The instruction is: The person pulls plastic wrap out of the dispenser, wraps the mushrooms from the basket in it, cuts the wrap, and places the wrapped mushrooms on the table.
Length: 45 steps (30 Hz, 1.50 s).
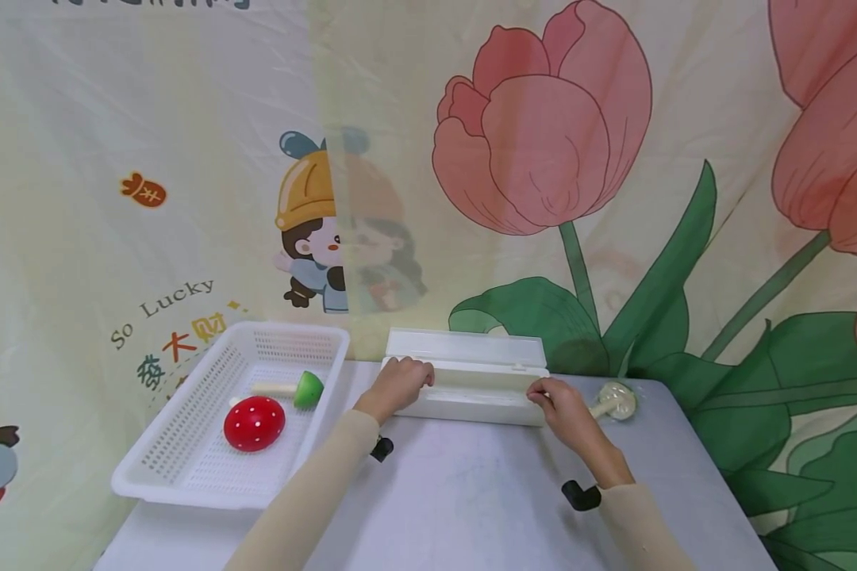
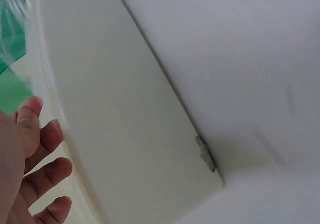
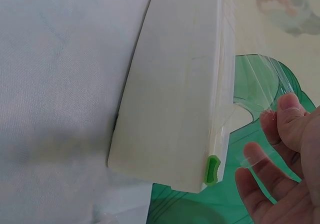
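Note:
A long white cling film dispenser point(image 1: 464, 409) stands at the back of the table with its lid point(image 1: 464, 346) raised. Clear cling film point(image 3: 260, 77) stretches along its upper edge. At the dispenser's left end, my left hand point(image 1: 398, 388) pinches the film between thumb and index finger. Over by the right end, my right hand point(image 1: 570, 412) pinches the film too, its other fingers loosely bent. A small green piece point(image 3: 212, 170) sits at one end of the dispenser in the right wrist view.
On the left, a white perforated basket point(image 1: 137, 476) holds a red spotted mushroom cap point(image 1: 254, 423) and a green-capped piece with a pale stem point(image 1: 309, 390). Behind my right hand lies a film-wrapped mushroom-like object point(image 1: 617, 401). A printed curtain point(image 1: 371, 63) hangs behind the table.

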{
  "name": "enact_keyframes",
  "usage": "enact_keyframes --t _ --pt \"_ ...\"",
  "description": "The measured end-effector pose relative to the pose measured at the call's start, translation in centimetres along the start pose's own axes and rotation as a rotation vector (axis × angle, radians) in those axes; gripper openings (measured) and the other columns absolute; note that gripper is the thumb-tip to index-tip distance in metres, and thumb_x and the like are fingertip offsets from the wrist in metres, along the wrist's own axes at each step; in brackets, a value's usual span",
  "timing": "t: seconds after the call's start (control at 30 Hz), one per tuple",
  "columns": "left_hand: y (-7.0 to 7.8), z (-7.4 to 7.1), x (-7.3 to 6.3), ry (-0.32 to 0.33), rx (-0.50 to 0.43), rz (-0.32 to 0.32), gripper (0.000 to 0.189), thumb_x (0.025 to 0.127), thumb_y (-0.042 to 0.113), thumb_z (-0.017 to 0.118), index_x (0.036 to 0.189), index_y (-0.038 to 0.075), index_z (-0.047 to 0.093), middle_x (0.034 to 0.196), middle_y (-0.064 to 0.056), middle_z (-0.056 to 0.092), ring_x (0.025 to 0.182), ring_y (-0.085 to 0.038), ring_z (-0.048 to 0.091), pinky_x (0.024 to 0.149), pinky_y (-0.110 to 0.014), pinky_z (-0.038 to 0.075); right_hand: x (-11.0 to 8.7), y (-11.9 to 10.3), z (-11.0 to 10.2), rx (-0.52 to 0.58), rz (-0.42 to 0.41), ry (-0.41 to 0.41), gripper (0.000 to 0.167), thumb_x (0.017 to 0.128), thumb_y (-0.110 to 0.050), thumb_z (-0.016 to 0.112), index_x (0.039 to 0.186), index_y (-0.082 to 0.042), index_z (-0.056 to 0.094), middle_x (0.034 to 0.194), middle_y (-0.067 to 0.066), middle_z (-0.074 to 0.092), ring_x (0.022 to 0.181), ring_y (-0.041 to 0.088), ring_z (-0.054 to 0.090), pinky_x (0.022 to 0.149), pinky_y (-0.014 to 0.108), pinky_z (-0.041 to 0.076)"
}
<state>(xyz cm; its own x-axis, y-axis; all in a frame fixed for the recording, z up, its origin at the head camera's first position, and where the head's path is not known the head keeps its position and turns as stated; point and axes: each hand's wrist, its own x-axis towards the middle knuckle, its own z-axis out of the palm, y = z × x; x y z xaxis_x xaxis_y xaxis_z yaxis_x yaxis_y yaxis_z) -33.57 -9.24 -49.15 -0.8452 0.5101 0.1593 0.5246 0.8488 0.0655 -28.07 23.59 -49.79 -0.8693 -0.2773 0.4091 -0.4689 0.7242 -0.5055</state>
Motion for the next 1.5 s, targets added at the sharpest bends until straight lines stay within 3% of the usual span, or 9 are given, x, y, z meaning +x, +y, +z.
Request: enact_keyframes --t 0.1,0.23,0.33,0.47,0.6,0.77,0.97,1.3,1.5 --pt "-0.3 -0.2 0.0 0.031 -0.017 -0.019 0.024 0.094 -0.004 0.066 0.101 0.018 0.073 0.099 0.004 0.076 0.094 -0.021 0.067 0.087 -0.046 0.052 -0.1 -0.1 -0.2 -0.006 0.007 0.004 0.002 0.097 -0.005 0.068 0.096 -0.004 0.07 0.093 0.005 0.07 0.087 0.018 0.065 0.073 0.033 0.057" --pt "-0.3 -0.5 0.1 0.045 -0.085 -0.015 0.016 0.097 0.005 0.067 0.103 0.018 0.073 0.101 0.004 0.076 0.094 -0.02 0.069 0.085 -0.043 0.054 -0.2 -0.2 -0.4 -0.01 0.012 0.015 0.003 0.096 -0.003 0.068 0.095 -0.005 0.07 0.092 0.005 0.07 0.086 0.018 0.065 0.073 0.033 0.057" --pt "-0.2 -0.4 0.1 0.0 -0.183 0.013 0.014 0.1 0.014 0.068 0.111 0.018 0.074 0.103 0.004 0.076 0.095 -0.017 0.069 0.085 -0.039 0.055 -0.2 -0.2 -0.3 -0.012 -0.011 0.023 0.004 0.097 -0.006 0.068 0.095 -0.003 0.069 0.092 0.006 0.07 0.086 0.019 0.066 0.073 0.033 0.057" --pt "0.2 -0.3 -0.2 -0.058 -0.259 0.038 0.02 0.097 0.014 0.072 0.115 0.021 0.077 0.106 0.005 0.075 0.099 -0.014 0.069 0.091 -0.04 0.054 -0.3 -0.2 -0.1 -0.005 -0.032 0.023 0.007 0.096 -0.007 0.069 0.096 -0.001 0.069 0.092 0.005 0.071 0.087 0.019 0.067 0.074 0.033 0.058" --pt "0.5 -0.3 -0.3 -0.039 -0.219 0.067 0.015 0.093 0.014 0.076 0.104 0.023 0.079 0.101 0.007 0.074 0.097 -0.014 0.068 0.089 -0.042 0.053 -0.4 -0.2 0.1 0.009 -0.021 0.014 0.005 0.097 -0.006 0.068 0.097 -0.001 0.069 0.093 0.005 0.07 0.089 0.018 0.066 0.074 0.033 0.057" --pt "0.6 0.2 -0.2 0.017 -0.121 0.104 0.005 0.094 0.017 0.075 0.093 0.022 0.077 0.092 0.008 0.07 0.087 -0.013 0.064 0.079 -0.035 0.052 -0.4 -0.3 0.0 0.008 -0.009 0.01 0.003 0.097 -0.004 0.067 0.097 -0.003 0.07 0.094 0.006 0.07 0.089 0.019 0.066 0.075 0.034 0.057" --pt "0.6 0.7 -0.5 0.041 -0.038 0.105 0.011 0.098 0.017 0.069 0.088 0.02 0.067 0.087 0.007 0.061 0.079 -0.015 0.052 0.071 -0.033 0.043 -0.2 -0.3 0.0 0.006 0.002 0.005 0.003 0.097 -0.004 0.067 0.097 -0.005 0.07 0.093 0.005 0.07 0.088 0.017 0.065 0.075 0.034 0.057" --pt "-0.3 0.9 -1.4 0.03 -0.086 0.079 0.006 0.102 0.013 0.064 0.097 0.018 0.066 0.093 0.006 0.064 0.088 -0.015 0.056 0.086 -0.036 0.052 -0.2 -0.3 0.2 0.024 0.005 -0.002 0.005 0.097 -0.003 0.067 0.097 -0.006 0.07 0.094 0.005 0.07 0.087 0.018 0.066 0.072 0.033 0.057" --pt "-0.5 1.0 -1.3 0.061 -0.132 0.108 0.007 0.103 0.019 0.063 0.104 0.019 0.07 0.097 0.007 0.07 0.095 -0.015 0.064 0.091 -0.036 0.053 -0.3 -0.2 0.3 0.023 0.024 -0.005 0.006 0.097 -0.002 0.067 0.096 -0.007 0.07 0.093 0.004 0.07 0.086 0.017 0.066 0.072 0.032 0.057"
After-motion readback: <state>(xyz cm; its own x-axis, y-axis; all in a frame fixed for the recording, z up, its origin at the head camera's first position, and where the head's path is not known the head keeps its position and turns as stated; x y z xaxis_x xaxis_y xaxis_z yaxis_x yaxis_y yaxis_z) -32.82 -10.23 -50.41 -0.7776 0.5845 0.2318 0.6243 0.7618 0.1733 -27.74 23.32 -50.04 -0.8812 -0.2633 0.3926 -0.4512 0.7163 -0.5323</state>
